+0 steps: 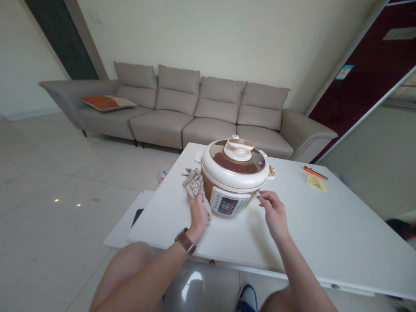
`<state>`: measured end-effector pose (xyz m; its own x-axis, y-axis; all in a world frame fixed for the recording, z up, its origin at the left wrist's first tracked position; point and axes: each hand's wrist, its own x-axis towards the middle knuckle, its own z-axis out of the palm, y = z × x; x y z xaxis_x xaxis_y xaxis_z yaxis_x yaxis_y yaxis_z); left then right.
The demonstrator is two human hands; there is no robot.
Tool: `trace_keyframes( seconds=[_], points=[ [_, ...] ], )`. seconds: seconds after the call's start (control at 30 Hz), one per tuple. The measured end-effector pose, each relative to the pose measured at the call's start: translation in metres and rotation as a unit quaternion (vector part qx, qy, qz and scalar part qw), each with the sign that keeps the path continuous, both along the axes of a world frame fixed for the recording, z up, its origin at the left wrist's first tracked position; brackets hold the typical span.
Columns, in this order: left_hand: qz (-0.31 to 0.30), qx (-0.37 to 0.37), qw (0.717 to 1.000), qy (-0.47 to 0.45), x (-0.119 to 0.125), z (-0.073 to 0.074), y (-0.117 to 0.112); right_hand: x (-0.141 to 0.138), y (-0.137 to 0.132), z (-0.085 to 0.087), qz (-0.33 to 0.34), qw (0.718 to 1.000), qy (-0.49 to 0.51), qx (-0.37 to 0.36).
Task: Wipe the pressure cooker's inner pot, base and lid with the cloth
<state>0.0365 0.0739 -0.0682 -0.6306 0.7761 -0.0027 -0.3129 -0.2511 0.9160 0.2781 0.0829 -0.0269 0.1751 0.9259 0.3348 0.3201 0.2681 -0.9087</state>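
Note:
A white and brown electric pressure cooker (235,180) stands upright on the white table, its lid on and its control panel facing me. My left hand (197,210) is closed on a patterned beige cloth (195,182), pressing it against the cooker's left side. A brown-strapped watch is on that wrist. My right hand (274,212) hovers by the cooker's lower right side, just under the lid rim. Its fingers are loosely bent and a little apart, with nothing visible in them. Whether its fingertips touch the cooker, I cannot tell.
On the right of the white table (325,229) lie an orange utility knife (315,172) and a crumpled yellow cloth or paper (316,183). Behind it stands a grey-beige sofa (214,112) with an orange and white cushion (107,103). My knees are at the table's front edge.

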Motion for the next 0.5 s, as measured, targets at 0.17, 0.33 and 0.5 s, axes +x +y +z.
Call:
trace_keyframes(
  seconds=[0.17,0.33,0.5],
  points=[
    [-0.059,-0.001,0.995,0.085,0.024,-0.017,-0.036,0.0,0.0,0.001,0.002,1.0,0.001,0.0],
    [-0.07,-0.004,0.994,0.088,0.036,-0.026,-0.043,-0.002,0.0,0.003,0.004,1.0,0.007,-0.002],
    [-0.006,-0.05,0.999,0.017,0.03,-0.008,-0.028,-0.002,-0.002,0.005,0.005,1.0,0.003,-0.005]
  ],
)
